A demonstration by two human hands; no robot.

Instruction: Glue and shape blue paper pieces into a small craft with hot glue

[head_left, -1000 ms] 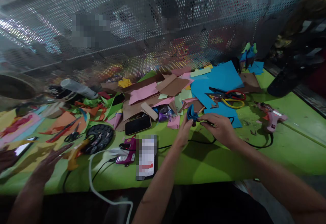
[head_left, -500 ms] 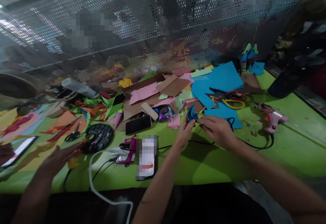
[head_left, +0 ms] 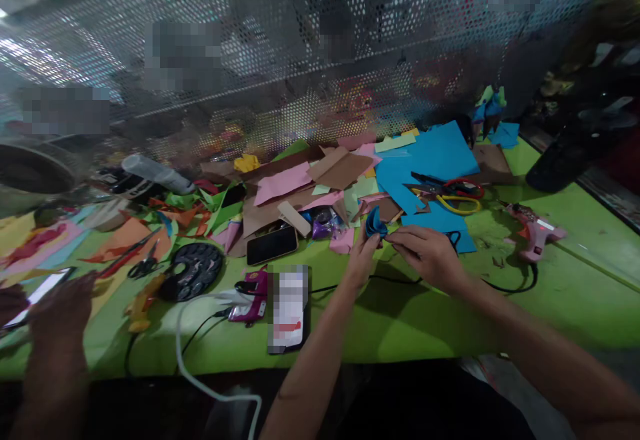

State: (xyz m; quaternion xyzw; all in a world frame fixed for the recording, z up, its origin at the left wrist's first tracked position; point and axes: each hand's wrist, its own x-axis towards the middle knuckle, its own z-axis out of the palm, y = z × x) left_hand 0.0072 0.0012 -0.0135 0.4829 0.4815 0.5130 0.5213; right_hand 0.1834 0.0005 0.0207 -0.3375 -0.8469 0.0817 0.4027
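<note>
A small piece of curled blue paper [head_left: 375, 221], layered like petals, is held upright above the green table. My left hand [head_left: 364, 257] pinches it from the near side, fingers closed. My right hand [head_left: 433, 253] has its fingers pressed together at the lower right of the paper; its fingertips meet the base, partly hidden. Just beyond my hands lie blue paper sheets [head_left: 435, 153] and scissors with yellow handles [head_left: 463, 205], near another red-handled tool [head_left: 473, 188]. A pink glue gun [head_left: 537, 233] rests to the right of my right hand, its cord running behind my wrist.
At the left, a co-worker's hand [head_left: 63, 303] is over the table near a yellow glue gun [head_left: 143, 303]. Phones [head_left: 271, 245], a purple pouch [head_left: 255, 297], a white cable [head_left: 181, 340] and paper scraps lie about. A perforated metal panel [head_left: 280, 60] stands behind; a dark bottle [head_left: 555, 157] is right.
The co-worker's hand has moved left, away from the yellow glue gun, which now shows more fully. My hands have barely shifted, and the blue paper is turned slightly.
</note>
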